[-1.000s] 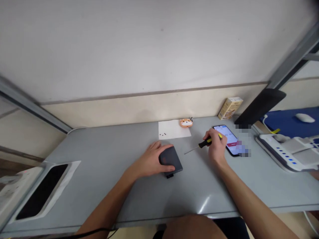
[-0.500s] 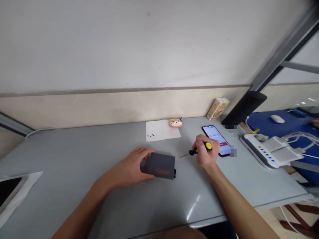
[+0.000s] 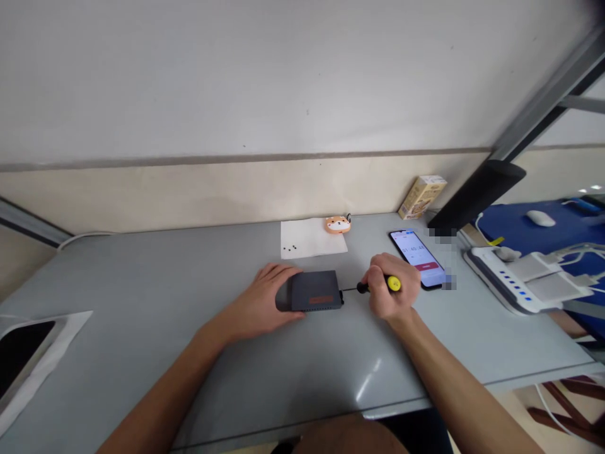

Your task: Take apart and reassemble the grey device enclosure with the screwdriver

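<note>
Dark grey box [image 3: 316, 291]: its left end is hidden behind the left hand [image 3: 258, 302]. To the right of the box, the right hand [image 3: 390, 287] covers much of the screwdriver [image 3: 363, 287], and the thin shaft is too fine to show how its tip meets the box. Farther right, the phone [image 3: 418, 257] display is too small to read, and blurred patches [image 3: 448, 282] mask its edge. Behind the box, black specks [image 3: 289, 250] on a paper sheet [image 3: 307, 238] are too small to identify. The lower picture edge cuts off both forearms [image 3: 463, 378].
</note>
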Available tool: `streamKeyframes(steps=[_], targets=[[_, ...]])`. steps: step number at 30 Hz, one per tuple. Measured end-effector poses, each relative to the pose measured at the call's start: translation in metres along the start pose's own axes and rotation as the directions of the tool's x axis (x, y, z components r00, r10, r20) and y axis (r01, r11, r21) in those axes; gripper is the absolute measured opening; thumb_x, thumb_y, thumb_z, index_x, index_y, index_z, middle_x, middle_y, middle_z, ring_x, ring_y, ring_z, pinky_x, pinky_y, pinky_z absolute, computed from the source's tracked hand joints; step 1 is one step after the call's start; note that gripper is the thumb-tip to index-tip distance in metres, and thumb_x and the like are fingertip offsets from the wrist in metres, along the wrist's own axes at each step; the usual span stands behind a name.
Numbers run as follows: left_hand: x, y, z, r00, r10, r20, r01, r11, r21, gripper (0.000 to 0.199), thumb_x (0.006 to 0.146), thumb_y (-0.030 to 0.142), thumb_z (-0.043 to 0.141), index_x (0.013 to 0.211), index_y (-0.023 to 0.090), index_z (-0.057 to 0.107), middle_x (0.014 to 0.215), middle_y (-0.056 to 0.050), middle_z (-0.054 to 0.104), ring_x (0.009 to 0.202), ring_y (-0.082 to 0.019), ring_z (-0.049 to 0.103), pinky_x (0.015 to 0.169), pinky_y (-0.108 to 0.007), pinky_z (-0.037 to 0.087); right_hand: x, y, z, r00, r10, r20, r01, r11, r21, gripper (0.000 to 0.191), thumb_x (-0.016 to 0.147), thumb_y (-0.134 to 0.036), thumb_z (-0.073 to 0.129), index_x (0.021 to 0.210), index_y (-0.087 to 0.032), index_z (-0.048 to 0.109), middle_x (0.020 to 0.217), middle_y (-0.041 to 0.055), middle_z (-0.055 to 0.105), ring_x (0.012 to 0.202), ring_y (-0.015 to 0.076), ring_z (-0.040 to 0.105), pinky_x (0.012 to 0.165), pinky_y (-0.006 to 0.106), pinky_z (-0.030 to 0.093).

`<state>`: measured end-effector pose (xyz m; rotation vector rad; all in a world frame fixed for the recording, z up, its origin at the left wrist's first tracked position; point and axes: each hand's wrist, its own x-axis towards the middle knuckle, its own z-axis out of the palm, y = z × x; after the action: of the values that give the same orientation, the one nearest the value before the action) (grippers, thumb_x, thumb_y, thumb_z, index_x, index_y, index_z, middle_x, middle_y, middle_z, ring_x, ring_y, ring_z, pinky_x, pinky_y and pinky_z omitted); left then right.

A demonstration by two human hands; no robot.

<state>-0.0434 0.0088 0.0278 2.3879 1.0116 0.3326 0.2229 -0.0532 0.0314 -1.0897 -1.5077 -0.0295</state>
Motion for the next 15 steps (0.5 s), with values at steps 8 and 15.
streamKeyframes(steps=[8,15], targets=[[0.004,0.002,0.012,0.997,0.033,-0.069,-0.030,0.999,0.041,0.068,0.081,0.047,0.081,0.140,0.031,0.053,0.140,-0.005,0.057,0.133,-0.030,0.047,0.114,-0.049,0.044,-0.003,-0.003,0.002,0.998,-0.064,-0.016,0.064,0.997,0.032,0.038,0.093,-0.017,0.047,0.055,-0.021,0.049,0.049,0.0002,0.048,0.046,0.0124,0.042,0.049,0.032,0.028],[0.008,-0.003,0.025,0.995,0.023,-0.093,-0.012,0.993,0.118,0.079,0.078,0.055,0.083,0.145,0.030,0.050,0.146,-0.007,0.053,0.135,-0.033,0.045,0.115,-0.052,0.040,-0.005,-0.009,0.010,0.973,0.036,-0.228,0.017,0.974,0.227,0.035,0.098,-0.019,0.047,0.065,-0.020,0.060,0.055,0.0009,0.054,0.051,0.0135,0.048,0.051,0.031,0.035]])
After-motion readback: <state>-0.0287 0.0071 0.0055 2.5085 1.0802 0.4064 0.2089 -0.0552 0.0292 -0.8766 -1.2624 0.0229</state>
